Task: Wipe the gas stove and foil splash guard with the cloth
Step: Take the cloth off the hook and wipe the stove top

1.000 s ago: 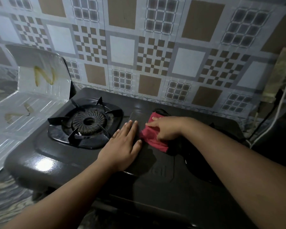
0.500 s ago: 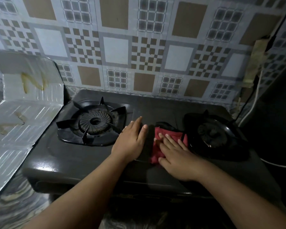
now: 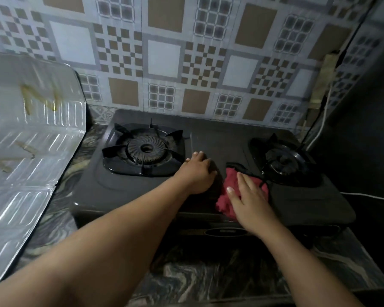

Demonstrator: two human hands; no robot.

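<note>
A black two-burner gas stove (image 3: 208,138) sits on a marbled counter. My left hand (image 3: 197,173) rests flat on the stove top between the burners, just right of the left burner (image 3: 145,149). My right hand (image 3: 248,196) presses flat on a red cloth (image 3: 224,201) near the stove's front edge, left of the right burner (image 3: 284,160). A silver foil splash guard (image 3: 33,138) stands folded at the left, with yellowish-brown stains on its panels.
A patterned tile wall (image 3: 186,52) rises behind the stove. A white cable (image 3: 364,196) runs along the right side, beside a dark upright surface. The marbled counter (image 3: 208,275) extends in front of the stove.
My right hand has dragged the red cloth toward the stove's front edge. My left hand stays planted between the burners. The view has pulled back and shifted right.
</note>
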